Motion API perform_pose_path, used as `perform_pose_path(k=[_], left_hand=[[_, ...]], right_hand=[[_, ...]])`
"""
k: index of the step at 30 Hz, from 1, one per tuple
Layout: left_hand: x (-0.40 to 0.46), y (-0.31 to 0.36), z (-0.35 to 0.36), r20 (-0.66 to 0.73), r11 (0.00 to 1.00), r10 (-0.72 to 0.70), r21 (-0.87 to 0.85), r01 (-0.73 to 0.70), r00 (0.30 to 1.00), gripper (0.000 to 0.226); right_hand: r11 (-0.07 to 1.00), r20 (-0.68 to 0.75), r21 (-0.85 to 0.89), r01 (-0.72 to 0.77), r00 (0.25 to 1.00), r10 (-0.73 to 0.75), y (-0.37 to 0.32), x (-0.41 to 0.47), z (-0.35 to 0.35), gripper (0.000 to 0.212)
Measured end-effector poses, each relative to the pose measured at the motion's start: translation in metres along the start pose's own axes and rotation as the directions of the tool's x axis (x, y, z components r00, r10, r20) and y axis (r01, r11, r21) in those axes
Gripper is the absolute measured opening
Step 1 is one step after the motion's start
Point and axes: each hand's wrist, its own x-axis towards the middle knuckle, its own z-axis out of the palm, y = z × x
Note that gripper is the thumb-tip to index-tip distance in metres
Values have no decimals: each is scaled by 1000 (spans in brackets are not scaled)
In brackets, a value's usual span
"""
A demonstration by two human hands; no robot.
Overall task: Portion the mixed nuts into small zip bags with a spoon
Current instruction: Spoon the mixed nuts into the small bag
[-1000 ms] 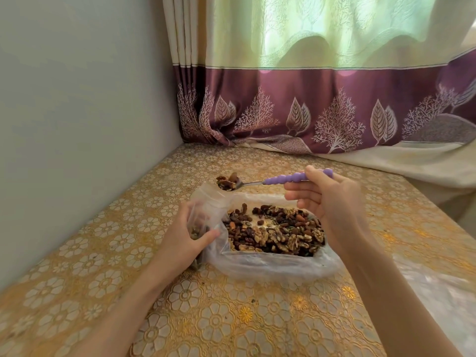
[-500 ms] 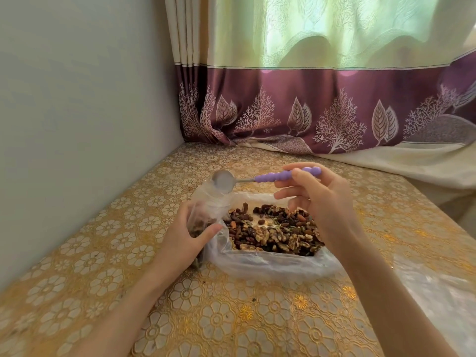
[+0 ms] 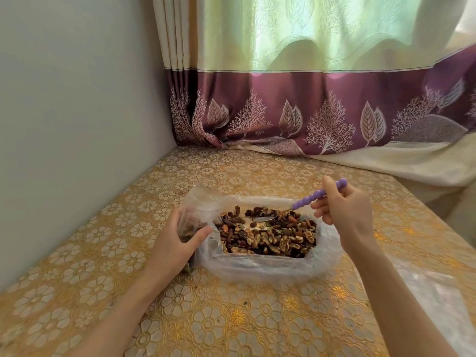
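A heap of mixed nuts (image 3: pixel 270 234) lies in a wide clear plastic bag (image 3: pixel 265 266) spread open on the table. My left hand (image 3: pixel 175 243) grips a small clear zip bag (image 3: pixel 199 206) that stands upright just left of the heap, with some nuts in its lower part. My right hand (image 3: pixel 345 210) pinches the purple beaded handle of a spoon (image 3: pixel 313 198). The spoon slopes down to the left and its metal bowl lies in the nuts near the middle of the heap.
The table (image 3: pixel 231 318) has a gold floral cloth. A grey wall (image 3: pixel 77 124) runs along the left, and a purple and green curtain (image 3: pixel 309 112) hangs at the back. More clear plastic (image 3: pixel 438 300) lies at the near right.
The spoon tipped its nuts into the small bag, then my right hand swung it right and down into the heap. My left hand kept hold of the small bag.
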Motion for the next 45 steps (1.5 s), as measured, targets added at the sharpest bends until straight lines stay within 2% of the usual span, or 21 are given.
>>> perform_pose_path(k=[5,11,16,22,26,29,34,38,45], left_hand=[[1,0,1,-5,1000,0,20,0,1000,41],[1,1,1,-13,999,2,44,-1,1000,38],[0,-1,0,3,999,2,54,-2,1000,37],[2,-4,0,-5,997,10,70,-10,1000,42],[1,-4,0,-9,996,18,88,-17,1000,40],[1,-5,1,-16,995,22,97,-21,1000,48],[1,-6,0,-14,994,21,103,-20,1000,46],[1,-4,0,-19,994,10,106,-8,1000,50],[0,0,1,6,996,-1,88,0,1000,58]], right_hand=[[997,-20,-70,-24,1000,23,12,1,-2,39],[998,-35,-45,-43,999,42,16,-1,-9,39],[993,163,-99,60,986,-44,9,-5,-18,28],[960,396,-254,117,918,-7,-8,3,-22,24],[972,478,-233,28,874,89,-12,1,-23,29],[980,496,-181,-86,852,167,-10,-1,-22,32],[965,434,-109,-240,861,263,-3,-6,-16,34],[949,315,-38,-312,898,308,2,-8,-17,33],[949,216,63,-310,932,290,-3,-8,-17,34]])
